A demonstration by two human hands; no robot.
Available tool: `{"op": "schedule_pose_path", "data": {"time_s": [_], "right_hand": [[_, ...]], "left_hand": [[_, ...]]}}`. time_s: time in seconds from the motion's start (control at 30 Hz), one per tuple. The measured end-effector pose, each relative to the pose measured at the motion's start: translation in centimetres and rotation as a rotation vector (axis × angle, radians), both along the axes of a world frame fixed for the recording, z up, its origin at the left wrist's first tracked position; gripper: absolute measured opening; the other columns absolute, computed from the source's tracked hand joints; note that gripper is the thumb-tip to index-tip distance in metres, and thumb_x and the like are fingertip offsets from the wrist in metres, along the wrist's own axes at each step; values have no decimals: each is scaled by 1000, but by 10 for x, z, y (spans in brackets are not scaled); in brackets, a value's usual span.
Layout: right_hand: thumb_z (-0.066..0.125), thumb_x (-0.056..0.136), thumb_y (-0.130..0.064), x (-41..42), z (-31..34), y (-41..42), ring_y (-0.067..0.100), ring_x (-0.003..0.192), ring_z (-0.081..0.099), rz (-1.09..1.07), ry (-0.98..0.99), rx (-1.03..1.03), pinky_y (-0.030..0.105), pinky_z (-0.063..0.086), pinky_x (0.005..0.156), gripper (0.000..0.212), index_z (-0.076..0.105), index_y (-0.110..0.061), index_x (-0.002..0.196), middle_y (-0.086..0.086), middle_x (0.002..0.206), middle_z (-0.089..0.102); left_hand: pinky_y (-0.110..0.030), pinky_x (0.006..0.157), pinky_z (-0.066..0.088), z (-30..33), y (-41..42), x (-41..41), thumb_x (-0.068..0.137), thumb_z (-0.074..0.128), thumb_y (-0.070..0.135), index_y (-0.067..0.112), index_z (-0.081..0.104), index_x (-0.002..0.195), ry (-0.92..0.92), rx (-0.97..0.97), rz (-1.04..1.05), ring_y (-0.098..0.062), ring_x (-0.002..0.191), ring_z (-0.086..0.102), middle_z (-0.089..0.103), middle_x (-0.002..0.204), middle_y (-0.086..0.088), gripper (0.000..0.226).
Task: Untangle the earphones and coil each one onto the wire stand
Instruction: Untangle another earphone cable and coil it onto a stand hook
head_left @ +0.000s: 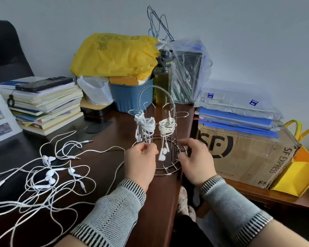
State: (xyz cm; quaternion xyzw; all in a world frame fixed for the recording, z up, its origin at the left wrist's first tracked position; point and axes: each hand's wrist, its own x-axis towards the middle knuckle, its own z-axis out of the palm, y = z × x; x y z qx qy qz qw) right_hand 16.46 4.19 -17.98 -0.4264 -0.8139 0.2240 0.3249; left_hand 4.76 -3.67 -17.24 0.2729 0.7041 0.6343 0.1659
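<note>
Wire stand (pixel 165 154) upright at surface (pixel 103 145) right edge, dead ahead between hands. Left hand (pixel 141 161) fingers curled at stand's left rim, right hand (pixel 196 163) curled at right rim; actual grasp on wire: cannot tell. 2 coiled earphones (pixel 146 123) on hooks. Tangled pile (pixel 48 173) lies left, cords sprawling left-right, left hand nearer. 4 plugs visible, so probably 4 left.
</note>
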Motion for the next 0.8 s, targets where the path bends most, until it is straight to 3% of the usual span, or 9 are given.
{"op": "schedule_pose_path", "data": {"time_s": [0.07,0.2,0.3,0.4,0.47,0.53,0.67,0.8], "right_hand": [[59,87,-22,8,2,8,13,116,51,150,-180,0,20,36,94,41,57,-20,128,-4,123,61],[66,84,-40,20,0,14,10,116,46,289,-286,23,13,31,90,55,51,-23,135,-9,122,58],[66,82,-47,17,1,11,10,109,44,299,-355,122,16,33,91,60,50,-23,135,-11,119,58],[60,83,-54,6,6,-1,14,106,48,249,-423,196,28,41,97,50,58,-25,123,-9,112,61],[56,83,-60,-7,11,-14,17,105,52,200,-485,212,36,42,99,44,60,-25,110,-6,106,62],[53,85,-61,-20,13,-28,20,105,52,163,-539,238,36,40,100,43,59,-22,102,-2,106,61],[50,90,-53,-37,9,-48,25,116,46,126,-500,198,35,39,98,46,55,-14,114,4,118,55],[47,88,-56,-34,4,-50,25,117,43,109,-478,219,36,40,99,50,51,-16,118,3,121,49]], "left_hand": [[-25,51,32,-2,1,-2,84,59,15,12,62,57,-10,16,4,-14,48,38,42,42,9,28],[-30,57,40,-6,3,-8,88,59,19,8,65,64,42,25,42,-17,55,48,56,55,3,27],[-32,76,53,-11,5,-22,90,59,18,19,69,75,40,28,100,-14,77,65,71,75,6,19],[-33,96,50,-12,3,-33,92,61,16,21,71,105,13,24,151,-13,98,65,72,103,2,17],[-24,91,45,-9,1,-35,93,59,15,17,69,110,65,-12,215,-14,98,63,70,108,-1,19],[-22,81,40,-4,-1,-31,92,58,14,17,67,104,132,-83,265,-21,98,62,69,105,-4,15],[-23,77,35,1,-7,-13,88,59,13,18,54,95,184,-173,241,-20,91,53,61,107,-7,9],[-15,85,28,-4,-30,-6,89,56,11,15,52,107,354,-285,62,-19,108,51,46,120,-3,20]]}}
